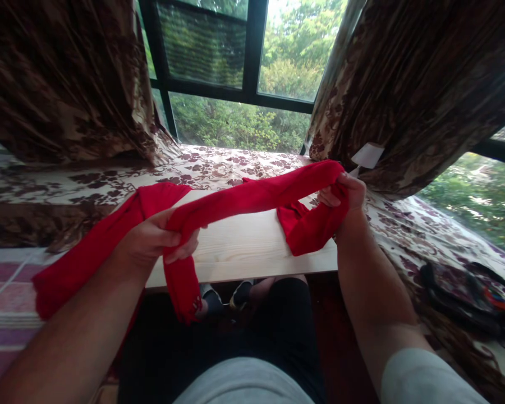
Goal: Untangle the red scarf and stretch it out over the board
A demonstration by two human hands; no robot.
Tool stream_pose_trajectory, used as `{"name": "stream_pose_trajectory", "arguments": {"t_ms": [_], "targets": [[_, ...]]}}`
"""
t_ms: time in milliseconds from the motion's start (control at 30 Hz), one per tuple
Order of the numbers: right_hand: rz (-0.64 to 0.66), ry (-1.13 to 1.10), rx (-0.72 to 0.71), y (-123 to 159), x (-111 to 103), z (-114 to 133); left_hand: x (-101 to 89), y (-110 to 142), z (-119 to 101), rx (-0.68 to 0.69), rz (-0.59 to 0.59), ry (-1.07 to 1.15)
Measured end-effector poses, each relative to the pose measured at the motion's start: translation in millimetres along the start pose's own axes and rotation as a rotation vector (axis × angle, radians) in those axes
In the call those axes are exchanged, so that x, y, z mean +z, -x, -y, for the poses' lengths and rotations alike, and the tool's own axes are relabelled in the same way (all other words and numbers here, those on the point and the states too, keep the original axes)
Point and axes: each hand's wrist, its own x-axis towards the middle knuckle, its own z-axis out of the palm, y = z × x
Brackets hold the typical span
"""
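Note:
A long red scarf (252, 194) with a fringed end is stretched in a narrow folded band between my two hands, above a pale wooden board (235, 247). My left hand (160, 238) is closed round it, and the fringed end hangs below that hand past the board's front edge. At the other side my right hand (347, 193) grips the band, with more of the scarf drooping in a loop onto the board. Another red cloth length (101, 247) lies to the left, behind my left forearm; whether it is the same piece I cannot tell.
Behind the board is a ledge covered in flowered cloth (219, 160), below a window (239, 120) between patterned curtains (67, 84). A white lamp-like object (367, 155) stands at the back right. A dark bag (467, 303) lies at right, striped cloth (8, 280) at left.

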Motion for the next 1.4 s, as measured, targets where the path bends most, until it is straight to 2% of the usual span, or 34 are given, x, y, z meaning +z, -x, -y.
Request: {"name": "stream_pose_trajectory", "arguments": {"t_ms": [67,100,167,233,267,333,400,467,567,667,733,867,1033,1133,1233,1300,1400], "targets": [[0.147,0.047,0.108,0.6,1.1,-4.8,-5.9,-9.5,6.8,0.063,-0.146,0.073],[0.232,0.070,0.165,-0.6,2.7,-8.0,-10.1,-15.1,9.6,0.041,-0.202,0.068],[0.399,0.117,0.271,-7.2,7.7,-16.5,-20.4,-27.2,14.1,-0.089,-0.241,-0.054],[0.503,0.166,0.341,-19.2,14.7,-28.0,-32.0,-39.7,18.0,-0.241,-0.214,-0.238],[0.506,0.179,0.347,-26.6,18.8,-34.9,-37.8,-46.1,20.2,-0.284,-0.197,-0.298],[0.378,0.159,0.280,-42.2,28.1,-51.3,-48.7,-59.5,25.8,-0.261,-0.225,-0.312],[0.182,0.150,0.208,-56.0,37.8,-70.7,-59.1,-73.1,34.0,-0.175,-0.377,-0.304],[0.057,0.243,0.240,-65.2,46.3,-92.2,-69.5,-85.3,44.4,-0.177,-0.558,-0.439],[0.095,0.580,0.398,-68.9,54.6,-124.4,-83.8,-95.8,60.1,-0.373,-0.675,-0.885],[0.169,0.917,0.443,-64.7,59.7,-149.4,-92.1,-95.6,71.7,-0.531,-0.711,-1.206],[0.158,1.034,0.430,-61.3,62.9,-158.6,-93.6,-92.1,76.8,-0.542,-0.671,-1.255],[0.126,1.081,0.439,-58.3,68.6,-159.8,-93.5,-86.6,83.3,-0.500,-0.591,-1.246],[0.254,1.119,0.482,-56.7,74.3,-152.0,-90.9,-85.5,85.1,-0.562,-0.544,-1.211],[0.178,1.176,0.409,-54.2,81.0,-149.5,-83.1,-85.4,82.7,-0.574,-0.593,-1.312],[0.150,1.203,0.305,-51.5,90.2,-147.8,-74.9,-86.2,82.3,-0.469,-0.636,-1.469],[0.230,1.198,0.189,-49.7,96.2,-148.0,-72.9,-87.1,85.7,-0.362,-0.538,-1.564],[0.380,1.197,0.015,-45.3,102.9,-152.9,-75.9,-87.6,97.4,-0.278,-0.307,-1.622]]}}
